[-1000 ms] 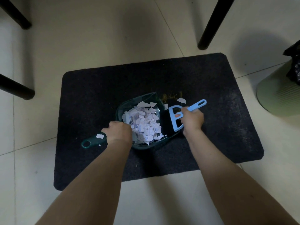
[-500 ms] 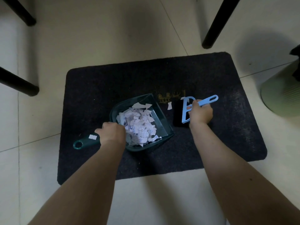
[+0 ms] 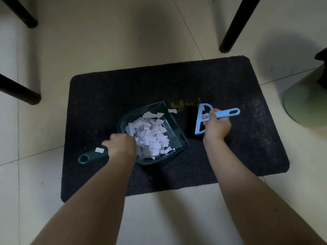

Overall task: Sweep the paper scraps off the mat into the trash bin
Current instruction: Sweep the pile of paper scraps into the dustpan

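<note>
Gripping dustpan (image 3: 152,133) handle, left hand (image 3: 122,145) fingers curled; right hand (image 3: 216,125) fingers clamped on brush (image 3: 203,119).

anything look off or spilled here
Nearly all the paper scraps sit piled in the dustpan. One stray scrap lies at the pan's far lip, apparently on the mat, and another small piece clings to the blue brush. Nothing looks damaged.

The scene is viewed from head height, steeply downward and forward, with the mat (image 3: 221,82) centred on the floor (image 3: 106,41).
</note>
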